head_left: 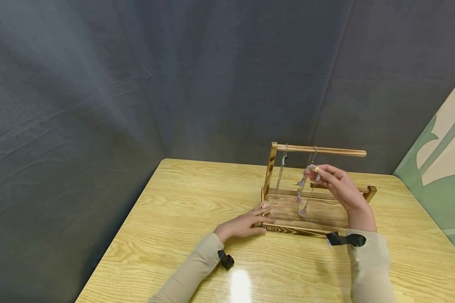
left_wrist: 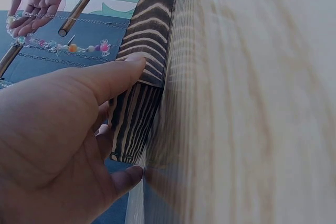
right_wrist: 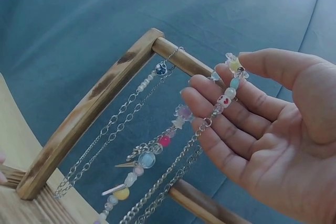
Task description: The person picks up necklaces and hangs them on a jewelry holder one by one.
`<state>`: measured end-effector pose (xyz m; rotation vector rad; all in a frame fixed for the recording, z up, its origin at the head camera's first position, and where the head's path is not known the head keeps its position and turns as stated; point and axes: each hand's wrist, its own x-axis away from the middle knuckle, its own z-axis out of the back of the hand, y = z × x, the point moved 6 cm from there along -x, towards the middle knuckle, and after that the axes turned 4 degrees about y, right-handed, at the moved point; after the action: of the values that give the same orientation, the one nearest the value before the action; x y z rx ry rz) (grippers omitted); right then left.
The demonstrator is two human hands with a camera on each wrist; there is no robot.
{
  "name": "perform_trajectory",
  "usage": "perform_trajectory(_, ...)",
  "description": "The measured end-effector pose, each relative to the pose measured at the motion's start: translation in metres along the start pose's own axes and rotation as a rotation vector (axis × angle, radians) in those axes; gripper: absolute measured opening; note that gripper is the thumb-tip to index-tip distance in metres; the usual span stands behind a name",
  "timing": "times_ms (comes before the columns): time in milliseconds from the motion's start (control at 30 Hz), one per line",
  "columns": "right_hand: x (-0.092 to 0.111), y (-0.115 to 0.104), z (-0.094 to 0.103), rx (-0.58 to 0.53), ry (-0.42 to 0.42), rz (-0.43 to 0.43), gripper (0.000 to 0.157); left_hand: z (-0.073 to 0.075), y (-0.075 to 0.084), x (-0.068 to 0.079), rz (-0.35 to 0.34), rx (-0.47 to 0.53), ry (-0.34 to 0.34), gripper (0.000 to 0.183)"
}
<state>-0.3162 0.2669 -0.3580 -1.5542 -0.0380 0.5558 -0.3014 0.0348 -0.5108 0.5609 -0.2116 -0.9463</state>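
Observation:
Between thumb and fingertips my right hand (head_left: 343, 189) pinches a beaded chain necklace (right_wrist: 227, 99) by a yellow bead. Its silver chain runs down from small pastel beads, with more colourful beads (right_wrist: 147, 159) hanging close beside it. In the head view the held beads are just below the upper bar (head_left: 322, 150) of a wooden jewellery stand (head_left: 307, 210). My left hand (head_left: 244, 223) grips the front left corner of the stand's base. The left wrist view shows its thumb (left_wrist: 121, 74) against the dark-striped front board, while other fingers curve behind the corner, partly hidden.
A silver chain with white beads (right_wrist: 144, 84) hangs from the upper bar near the left post (head_left: 270, 172). A shorter, lower bar (head_left: 358, 189) joins a post at the right. Dark cloth (head_left: 231, 84) stands behind the wooden table (head_left: 174, 202); a leaf-patterned panel (head_left: 447, 168) is at right.

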Motion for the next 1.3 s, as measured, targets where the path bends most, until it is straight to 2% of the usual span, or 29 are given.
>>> perform_trajectory(167,-0.003,-0.001,-0.001,-0.026,-0.004,0.007,0.030,0.000,0.000,0.000,-0.006,-0.002,0.000,0.047)
perform_trajectory(400,-0.007,-0.005,0.000,-0.069,0.009,0.063,0.028,-0.001,0.001,0.001,-0.009,0.002,-0.001,0.046)
perform_trajectory(933,-0.011,-0.010,0.000,-0.093,0.111,0.114,0.024,-0.003,-0.003,-0.001,-0.006,0.009,0.005,0.046)
perform_trajectory(1300,-0.013,-0.011,0.005,-0.139,0.193,0.167,0.024,0.001,0.001,0.000,-0.012,-0.005,0.006,0.045)
